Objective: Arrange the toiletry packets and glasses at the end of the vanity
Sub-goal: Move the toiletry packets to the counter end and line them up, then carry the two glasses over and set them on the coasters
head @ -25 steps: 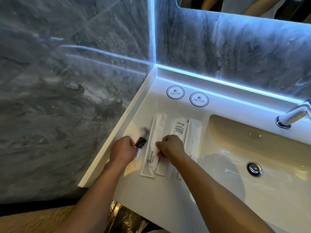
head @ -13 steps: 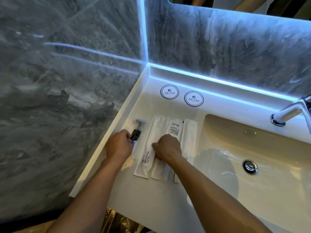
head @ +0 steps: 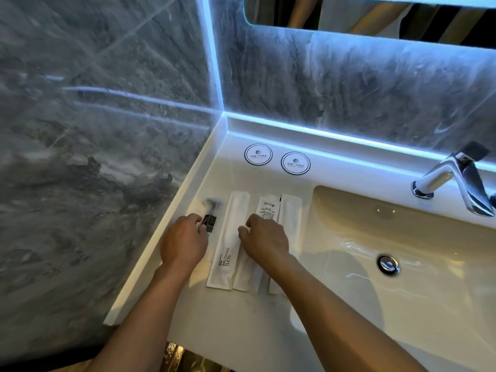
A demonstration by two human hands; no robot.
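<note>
Three long white toiletry packets lie side by side at the left end of the white vanity [head: 241, 326]. The left one [head: 231, 232] reads "BRUSHING TEETH". The middle packet [head: 268, 208] shows small print, and the third packet [head: 292, 210] lies against it on the sink side. A razor in a clear packet [head: 211, 212] lies by the left rim. My left hand [head: 185, 242] pinches the razor packet at its dark handle. My right hand [head: 264, 240] has curled fingers pressed on the middle packet. No glasses are in view.
Two round printed coasters [head: 258, 154] [head: 295, 162] sit at the back near the corner. The sink basin [head: 402, 237] with its drain [head: 388, 265] lies right of the packets, and a chrome tap [head: 456, 175] stands behind it. Marble walls close off the left and back.
Both hands have stayed on the same packets with hardly any movement. The razor packet has shifted slightly along the left rim.
</note>
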